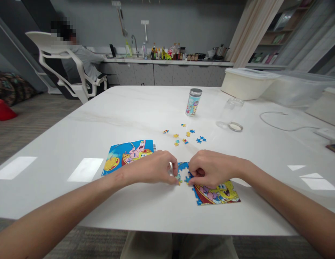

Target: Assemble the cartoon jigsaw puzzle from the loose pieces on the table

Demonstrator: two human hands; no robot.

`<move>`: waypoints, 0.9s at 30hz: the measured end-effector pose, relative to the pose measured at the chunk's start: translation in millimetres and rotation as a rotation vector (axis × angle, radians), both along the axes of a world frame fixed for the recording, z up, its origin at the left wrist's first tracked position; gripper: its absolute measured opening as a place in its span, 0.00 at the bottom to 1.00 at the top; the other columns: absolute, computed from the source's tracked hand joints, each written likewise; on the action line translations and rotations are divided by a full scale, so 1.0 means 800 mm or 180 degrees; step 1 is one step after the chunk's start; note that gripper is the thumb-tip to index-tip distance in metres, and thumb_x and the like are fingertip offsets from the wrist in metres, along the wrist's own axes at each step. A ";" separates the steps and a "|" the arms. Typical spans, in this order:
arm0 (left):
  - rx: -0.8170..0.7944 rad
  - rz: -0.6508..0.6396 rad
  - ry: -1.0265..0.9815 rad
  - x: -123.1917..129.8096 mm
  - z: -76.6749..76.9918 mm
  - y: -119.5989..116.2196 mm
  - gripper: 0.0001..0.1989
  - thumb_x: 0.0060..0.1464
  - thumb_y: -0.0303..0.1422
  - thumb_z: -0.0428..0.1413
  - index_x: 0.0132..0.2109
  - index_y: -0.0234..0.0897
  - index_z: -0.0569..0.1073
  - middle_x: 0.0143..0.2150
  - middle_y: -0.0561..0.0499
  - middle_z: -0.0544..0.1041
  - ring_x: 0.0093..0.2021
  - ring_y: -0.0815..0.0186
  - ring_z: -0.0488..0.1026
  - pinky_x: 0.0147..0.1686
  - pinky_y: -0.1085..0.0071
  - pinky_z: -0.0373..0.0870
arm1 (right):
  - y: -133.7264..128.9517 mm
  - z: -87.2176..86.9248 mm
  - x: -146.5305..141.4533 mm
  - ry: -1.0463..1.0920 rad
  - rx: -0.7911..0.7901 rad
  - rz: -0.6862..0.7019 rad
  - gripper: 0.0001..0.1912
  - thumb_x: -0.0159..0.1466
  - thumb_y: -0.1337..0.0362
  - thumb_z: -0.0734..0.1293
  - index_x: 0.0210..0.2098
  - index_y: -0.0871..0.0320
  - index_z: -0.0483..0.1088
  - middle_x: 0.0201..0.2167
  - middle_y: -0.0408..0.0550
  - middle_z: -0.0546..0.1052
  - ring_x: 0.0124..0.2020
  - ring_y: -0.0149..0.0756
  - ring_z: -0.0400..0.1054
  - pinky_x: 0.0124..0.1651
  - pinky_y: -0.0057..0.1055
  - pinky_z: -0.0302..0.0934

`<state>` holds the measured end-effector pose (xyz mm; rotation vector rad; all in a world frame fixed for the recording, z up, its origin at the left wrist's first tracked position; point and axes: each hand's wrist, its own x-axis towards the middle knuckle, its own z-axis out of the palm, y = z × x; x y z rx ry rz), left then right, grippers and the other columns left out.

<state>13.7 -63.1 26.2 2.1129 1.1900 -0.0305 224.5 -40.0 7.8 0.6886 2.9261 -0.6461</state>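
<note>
My left hand (160,168) pinches a small jigsaw piece (179,178) between thumb and fingertips, just above or at the table. Across a narrow gap, my right hand (207,167) has its thumb and fingers closed on a blue puzzle piece (187,178) at the left edge of the partly joined jigsaw puzzle (226,192). That puzzle shows a yellow cartoon face and a red boat; my right hand covers its upper part. Beside my left forearm lies the picture card (129,153), partly hidden by the arm. Several loose puzzle pieces (188,134) are scattered beyond my hands.
A printed tin (193,102) with a grey lid stands behind the loose pieces. To its right are a clear jar (230,111), a round lid (235,127), a cable (286,128) and lidded storage boxes (245,84). A person sits in a white chair (81,68) at back left.
</note>
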 end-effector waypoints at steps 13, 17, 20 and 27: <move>-0.0059 0.0030 -0.0089 0.001 -0.002 -0.002 0.12 0.45 0.42 0.59 0.33 0.40 0.76 0.26 0.57 0.69 0.23 0.73 0.62 0.26 0.74 0.57 | 0.000 0.000 0.000 0.0004 -0.0040 -0.0036 0.17 0.60 0.56 0.64 0.18 0.59 0.65 0.16 0.39 0.65 0.18 0.24 0.53 0.25 0.26 0.47; 0.0008 0.0025 -0.0137 0.003 -0.003 -0.002 0.08 0.46 0.37 0.58 0.32 0.38 0.76 0.24 0.57 0.69 0.22 0.73 0.62 0.27 0.74 0.58 | 0.000 0.000 0.001 -0.0011 -0.0050 -0.0050 0.18 0.60 0.56 0.65 0.18 0.59 0.65 0.16 0.38 0.64 0.18 0.24 0.52 0.24 0.26 0.47; 0.0023 0.0016 -0.0153 0.004 -0.005 -0.002 0.08 0.45 0.37 0.57 0.32 0.38 0.77 0.25 0.56 0.70 0.23 0.73 0.63 0.27 0.74 0.58 | 0.000 0.000 0.001 -0.0024 -0.0057 -0.0056 0.18 0.60 0.56 0.65 0.19 0.59 0.65 0.16 0.38 0.65 0.18 0.24 0.52 0.24 0.26 0.47; -0.0015 0.0029 -0.0159 0.005 -0.007 -0.003 0.09 0.46 0.38 0.57 0.32 0.38 0.76 0.25 0.55 0.71 0.24 0.72 0.65 0.27 0.74 0.59 | 0.000 0.001 -0.001 0.0003 -0.0079 -0.0067 0.17 0.60 0.56 0.65 0.19 0.59 0.65 0.16 0.38 0.65 0.18 0.24 0.52 0.24 0.26 0.47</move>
